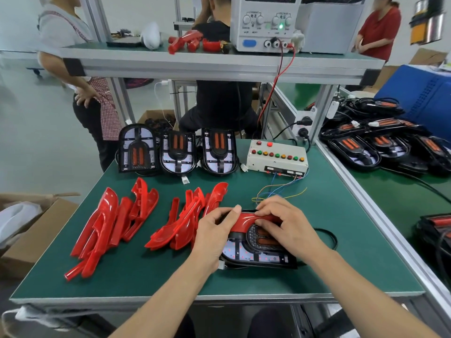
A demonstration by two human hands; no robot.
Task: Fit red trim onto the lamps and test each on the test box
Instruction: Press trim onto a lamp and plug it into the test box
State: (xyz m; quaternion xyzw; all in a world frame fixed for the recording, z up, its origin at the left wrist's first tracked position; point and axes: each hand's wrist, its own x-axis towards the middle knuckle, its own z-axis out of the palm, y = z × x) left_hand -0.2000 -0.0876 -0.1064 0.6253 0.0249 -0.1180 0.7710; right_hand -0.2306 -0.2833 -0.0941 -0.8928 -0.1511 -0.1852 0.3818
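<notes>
Where the two forearms reach in over the near edge of the green table (146, 269), both hands meet on one lamp (256, 252) lying flat just right of centre. The left hand (214, 230) curls round the lamp's left side, thumb pressed down on the left end of a red trim piece (246, 222) that lies across the lamp's far edge. The right hand (285, 223) grips from the other side, its bent fingers pressing on the trim's right end and on the dark oval insert below it. Neither hand is slack; both clasp lamp and trim together.

Just left of the hands lies a heap of loose trims (185, 220), and further left a second heap (109, 225). Thin coloured wires (275, 191) run from behind the right hand to the test box (277, 158), which sits near the table's far right corner with a row of coloured buttons on top. Left of it, three more lamps (178, 152) stand propped in a row along the far edge. Above, on a shelf, stands a power supply (264, 23) with a green light.
</notes>
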